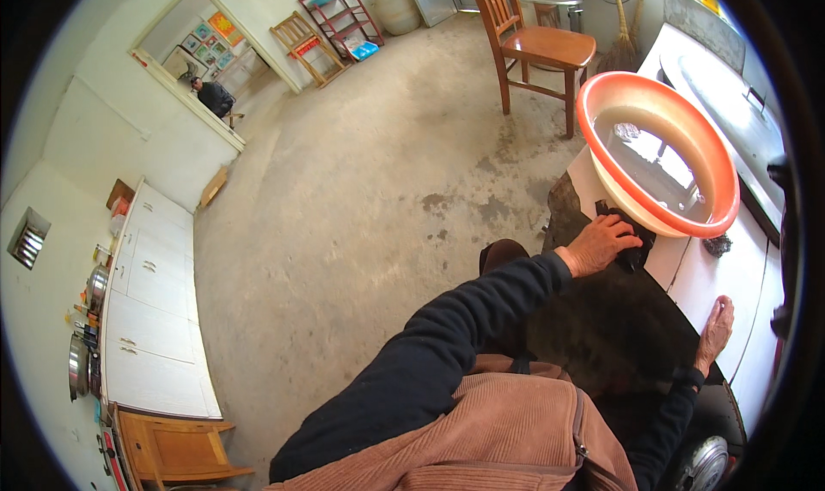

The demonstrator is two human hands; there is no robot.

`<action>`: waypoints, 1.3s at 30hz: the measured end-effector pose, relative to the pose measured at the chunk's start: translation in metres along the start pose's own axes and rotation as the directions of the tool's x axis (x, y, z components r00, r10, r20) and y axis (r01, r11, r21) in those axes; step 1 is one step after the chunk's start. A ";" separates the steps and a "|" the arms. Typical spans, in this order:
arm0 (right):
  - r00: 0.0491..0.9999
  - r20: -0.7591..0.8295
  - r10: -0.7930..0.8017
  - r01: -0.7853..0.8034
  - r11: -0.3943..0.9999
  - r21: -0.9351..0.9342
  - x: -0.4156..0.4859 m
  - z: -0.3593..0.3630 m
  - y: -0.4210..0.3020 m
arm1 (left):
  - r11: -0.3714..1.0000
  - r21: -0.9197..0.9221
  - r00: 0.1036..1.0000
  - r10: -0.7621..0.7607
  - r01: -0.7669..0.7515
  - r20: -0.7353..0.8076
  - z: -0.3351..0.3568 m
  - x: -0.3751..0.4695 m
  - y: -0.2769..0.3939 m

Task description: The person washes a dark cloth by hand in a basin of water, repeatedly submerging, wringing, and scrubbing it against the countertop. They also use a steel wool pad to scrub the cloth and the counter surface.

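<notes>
My left hand [601,244] grips a crumpled black cloth [635,252] against the edge of the white tiled stove counter [689,281], just below a large orange-rimmed plastic basin [727,207]. Cloudy water fills part of the basin, with a crinkled, shiny lump [626,131] near its far side. A dark mesh-like scouring pad [717,245] lies by the basin's near rim. On the counter's near edge rests my right hand [715,333], seen side-on, with nothing visible in it; its palm side is hidden.
A metal lid [718,85] covers part of the counter behind the basin. Beyond stand a wooden chair [548,45] and a straw broom [622,40]. White cabinets [158,272] line the left wall. A person [214,96] sits past the doorway. A metal lidded vessel [706,465] is at lower right.
</notes>
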State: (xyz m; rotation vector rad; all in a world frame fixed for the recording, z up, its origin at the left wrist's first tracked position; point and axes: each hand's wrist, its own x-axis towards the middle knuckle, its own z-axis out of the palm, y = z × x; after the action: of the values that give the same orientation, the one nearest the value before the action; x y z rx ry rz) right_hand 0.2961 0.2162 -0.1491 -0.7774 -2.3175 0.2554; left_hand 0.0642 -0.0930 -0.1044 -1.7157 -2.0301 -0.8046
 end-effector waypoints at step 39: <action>0.998 -0.019 0.062 -0.063 0.995 -0.078 -0.003 -0.004 -0.008 | 0.979 0.020 0.967 -0.201 0.201 0.156 -0.012 -0.002 0.019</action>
State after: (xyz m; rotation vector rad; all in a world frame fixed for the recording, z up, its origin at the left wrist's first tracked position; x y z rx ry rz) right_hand 0.2967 0.2080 -0.1443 -0.8884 -2.3020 0.1859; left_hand 0.0824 -0.1006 -0.0925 -1.6351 -2.3396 -0.7452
